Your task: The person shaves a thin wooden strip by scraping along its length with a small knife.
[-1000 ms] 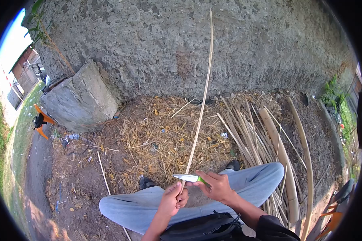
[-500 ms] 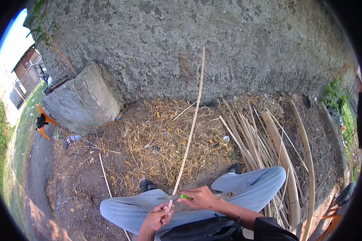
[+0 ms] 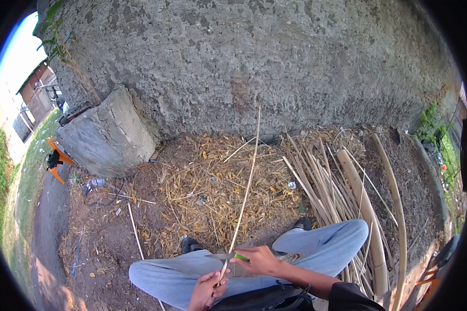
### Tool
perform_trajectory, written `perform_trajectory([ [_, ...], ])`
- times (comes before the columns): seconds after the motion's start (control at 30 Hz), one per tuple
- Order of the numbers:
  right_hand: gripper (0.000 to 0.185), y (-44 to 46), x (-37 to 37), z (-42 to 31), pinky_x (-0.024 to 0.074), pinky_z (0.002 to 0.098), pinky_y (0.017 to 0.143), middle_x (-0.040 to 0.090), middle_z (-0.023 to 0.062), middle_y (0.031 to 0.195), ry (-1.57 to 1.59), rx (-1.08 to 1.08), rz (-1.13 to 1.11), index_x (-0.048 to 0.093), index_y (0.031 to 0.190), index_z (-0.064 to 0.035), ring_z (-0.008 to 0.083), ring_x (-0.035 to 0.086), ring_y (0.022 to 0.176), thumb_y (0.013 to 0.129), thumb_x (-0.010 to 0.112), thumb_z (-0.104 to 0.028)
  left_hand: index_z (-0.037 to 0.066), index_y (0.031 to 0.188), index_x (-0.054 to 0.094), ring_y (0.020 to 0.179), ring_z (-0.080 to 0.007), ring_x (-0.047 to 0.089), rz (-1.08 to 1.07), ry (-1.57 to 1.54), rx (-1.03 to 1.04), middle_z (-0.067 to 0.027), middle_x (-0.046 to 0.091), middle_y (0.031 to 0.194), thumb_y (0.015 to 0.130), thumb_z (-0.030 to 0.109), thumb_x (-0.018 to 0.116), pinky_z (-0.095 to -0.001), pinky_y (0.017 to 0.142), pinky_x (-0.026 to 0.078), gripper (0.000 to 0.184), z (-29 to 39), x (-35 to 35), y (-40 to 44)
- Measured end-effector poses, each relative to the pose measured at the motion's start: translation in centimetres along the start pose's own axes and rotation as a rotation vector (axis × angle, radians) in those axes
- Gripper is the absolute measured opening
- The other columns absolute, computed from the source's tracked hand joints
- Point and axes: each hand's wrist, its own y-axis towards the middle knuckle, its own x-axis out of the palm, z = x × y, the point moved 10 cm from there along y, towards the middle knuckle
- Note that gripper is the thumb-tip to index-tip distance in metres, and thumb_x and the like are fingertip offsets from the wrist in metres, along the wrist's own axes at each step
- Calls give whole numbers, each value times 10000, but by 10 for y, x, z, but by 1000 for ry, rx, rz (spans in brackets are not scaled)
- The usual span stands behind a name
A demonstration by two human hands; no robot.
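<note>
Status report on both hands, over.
Left hand gripping pale strip. Right hand on green-handled knife, blade at strip. Nothing visible blocking the blade.

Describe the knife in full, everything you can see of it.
The knife has a bright green handle, largely covered by the fingers of the right hand, and a plain grey blade that looks like metal, narrowing to a point. It is held roughly level in the view, tip toward the person's left. The blade crosses the long pale strip just beyond the left hand, and seems to rest against it. The cutting edge is too small to make out.
</note>
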Motion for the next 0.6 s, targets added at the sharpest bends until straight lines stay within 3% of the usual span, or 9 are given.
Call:
perform_trajectory([
  [0.07, 379, -3, -11, -6, 533, 419, 514, 709, 89, 785, -13, 14, 34, 725, 1063, -82, 305, 683, 629, 910, 673, -426, -58, 1255, 554, 494, -52, 339, -239, -120, -30, -45, 512, 821, 1056, 180, 451, -208, 428, 281, 326, 0, 16, 4],
  [0.37, 333, -21, -26, -28, 501, 396, 440, 657, 55, 675, -129, -11, 28, 709, 1035, -84, 287, 634, 509, 885, 718, -381, -63, 1271, 547, 500, -42, 343, -159, 14, 21, -41, 528, 830, 1061, 200, 459, -199, 424, 276, 348, 10, 33, -8],
  [0.6, 328, -25, -31, -7, 484, 397, 416, 628, 57, 636, -102, 44, 157, 713, 985, -67, 282, 617, 479, 881, 730, -377, -61, 1294, 539, 504, -40, 345, -158, 42, 28, -39, 530, 823, 1060, 213, 469, -201, 430, 281, 367, 11, 35, -10],
])
